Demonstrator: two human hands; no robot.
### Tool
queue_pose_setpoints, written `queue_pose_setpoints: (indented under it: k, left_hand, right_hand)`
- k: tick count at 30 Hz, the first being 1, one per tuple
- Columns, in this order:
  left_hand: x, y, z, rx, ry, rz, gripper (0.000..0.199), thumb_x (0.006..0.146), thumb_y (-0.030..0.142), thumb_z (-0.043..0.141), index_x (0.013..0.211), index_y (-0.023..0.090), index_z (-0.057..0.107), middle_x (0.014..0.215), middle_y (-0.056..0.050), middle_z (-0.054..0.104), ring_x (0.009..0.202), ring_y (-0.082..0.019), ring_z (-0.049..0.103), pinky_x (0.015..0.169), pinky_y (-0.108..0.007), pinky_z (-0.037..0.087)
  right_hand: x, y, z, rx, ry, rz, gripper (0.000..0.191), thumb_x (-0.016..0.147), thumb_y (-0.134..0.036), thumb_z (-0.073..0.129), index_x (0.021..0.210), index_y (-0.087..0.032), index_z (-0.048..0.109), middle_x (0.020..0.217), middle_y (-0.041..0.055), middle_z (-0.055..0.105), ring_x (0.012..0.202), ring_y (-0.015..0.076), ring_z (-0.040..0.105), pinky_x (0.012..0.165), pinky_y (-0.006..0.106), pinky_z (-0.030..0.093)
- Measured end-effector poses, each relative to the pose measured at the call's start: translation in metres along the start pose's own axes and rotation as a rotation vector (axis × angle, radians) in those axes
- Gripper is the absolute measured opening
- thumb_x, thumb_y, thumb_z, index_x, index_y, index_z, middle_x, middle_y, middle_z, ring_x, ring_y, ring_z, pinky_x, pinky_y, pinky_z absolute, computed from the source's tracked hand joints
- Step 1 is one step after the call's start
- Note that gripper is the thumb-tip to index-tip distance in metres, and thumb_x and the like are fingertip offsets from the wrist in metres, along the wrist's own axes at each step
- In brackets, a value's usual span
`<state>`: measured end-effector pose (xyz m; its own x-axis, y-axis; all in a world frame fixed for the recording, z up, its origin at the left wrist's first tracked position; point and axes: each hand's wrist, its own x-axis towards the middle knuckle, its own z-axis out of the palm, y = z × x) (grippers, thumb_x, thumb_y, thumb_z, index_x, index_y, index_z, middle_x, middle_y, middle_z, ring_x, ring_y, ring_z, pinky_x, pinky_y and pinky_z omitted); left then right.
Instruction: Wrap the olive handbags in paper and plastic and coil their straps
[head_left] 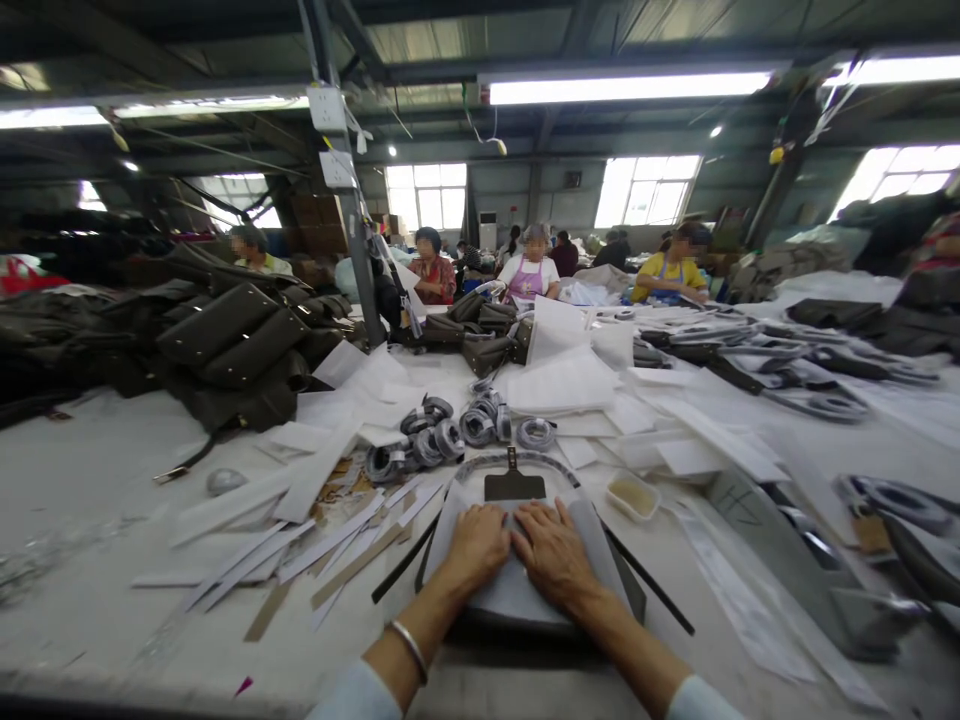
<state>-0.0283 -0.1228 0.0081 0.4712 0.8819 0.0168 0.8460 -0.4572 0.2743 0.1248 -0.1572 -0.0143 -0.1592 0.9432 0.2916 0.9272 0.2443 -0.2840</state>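
Observation:
A dark bag (636,592) lies flat at the table's front, with a white padding sheet (517,590) over most of it. My left hand (478,548) rests on the left half of the sheet, palm down, fingers stretched out. Close beside it, my right hand (553,550) lies palm down with its fingers apart. Beyond my fingertips a dark flap with a narrow strap (514,487) shows at the bag's top. A film-wrapped handle (551,460) arches around it. Dark straps (649,580) stick out on both sides. Whatever is under the sheet and my palms is hidden.
Wrapped strap rolls (427,445) sit behind the bag. Card strips (367,540) lie left, a small plastic tub (634,497) right, beside a grey metal tool (802,560). Dark bags (232,340) pile up at left; white sheets (562,380) lie behind. Several people work across the table.

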Motion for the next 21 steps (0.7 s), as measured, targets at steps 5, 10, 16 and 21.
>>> queue_pose_setpoints:
  k: [5,10,16,21]
  left_hand:
    - [-0.006,0.002,0.011,0.056,0.135,-0.015,0.032,0.093,0.018,0.037,0.106,0.018,0.067,0.11,-0.012,0.065,0.107,-0.028,0.056,0.094,-0.044,0.04]
    - [0.003,-0.02,0.045,0.095,0.281,0.037,0.033,0.092,0.015,0.043,0.112,0.028,0.066,0.123,-0.004,0.065,0.118,-0.025,0.054,0.107,-0.048,0.03]
    - [0.019,-0.037,0.069,0.174,0.411,0.087,0.027,0.093,0.015,0.042,0.091,0.023,0.068,0.094,-0.005,0.07,0.093,-0.024,0.063,0.088,-0.042,0.041]
    - [0.026,-0.04,0.082,0.208,0.619,0.116,0.024,0.095,0.023,0.045,0.08,0.022,0.064,0.08,-0.004,0.068,0.078,-0.022,0.063,0.078,-0.037,0.042]
  right_hand:
    - [0.0,0.002,0.012,0.001,0.046,0.026,0.03,0.094,-0.03,0.053,0.12,-0.023,0.065,0.128,0.0073,0.065,0.123,0.0255,0.054,0.115,0.049,0.024]
    - [0.004,0.012,0.032,-0.049,0.155,-0.007,0.022,0.084,-0.022,0.061,0.104,-0.027,0.069,0.107,0.0034,0.071,0.099,0.0258,0.063,0.095,0.043,0.041]
    - [0.013,0.034,0.059,-0.199,0.265,-0.044,0.007,0.082,-0.021,0.06,0.083,-0.025,0.066,0.082,0.0034,0.069,0.079,0.0253,0.063,0.072,0.036,0.041]
    - [0.017,0.035,0.062,-0.248,0.366,-0.018,0.014,0.085,-0.021,0.057,0.072,-0.023,0.059,0.072,0.0036,0.067,0.073,0.024,0.062,0.07,0.036,0.037]
